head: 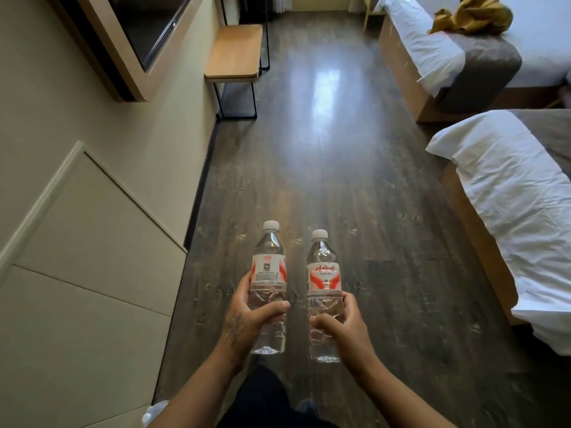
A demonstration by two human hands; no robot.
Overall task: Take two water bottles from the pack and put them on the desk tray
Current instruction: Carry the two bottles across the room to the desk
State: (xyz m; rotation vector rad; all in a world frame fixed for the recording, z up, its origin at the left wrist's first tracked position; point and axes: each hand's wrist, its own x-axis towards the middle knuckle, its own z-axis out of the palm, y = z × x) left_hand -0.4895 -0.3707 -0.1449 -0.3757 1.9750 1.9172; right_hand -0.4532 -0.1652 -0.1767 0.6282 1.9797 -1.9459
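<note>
My left hand [247,319] grips the lower half of a clear water bottle [268,267] with a white cap and a red-and-white label. My right hand [343,329] holds a second, matching bottle [323,273] the same way. Both bottles stand upright, side by side and a little apart, above the dark wood floor in front of me. The pack and the desk tray are not in view, though a bit of clear plastic [154,409] shows at the bottom left edge.
A wooden bench [234,52] on black legs stands against the left wall, below a framed screen [145,29]. Two beds [506,186] with white sheets line the right side. A mustard cloth [472,15] lies on the far bed. Open floor [324,143] runs between them.
</note>
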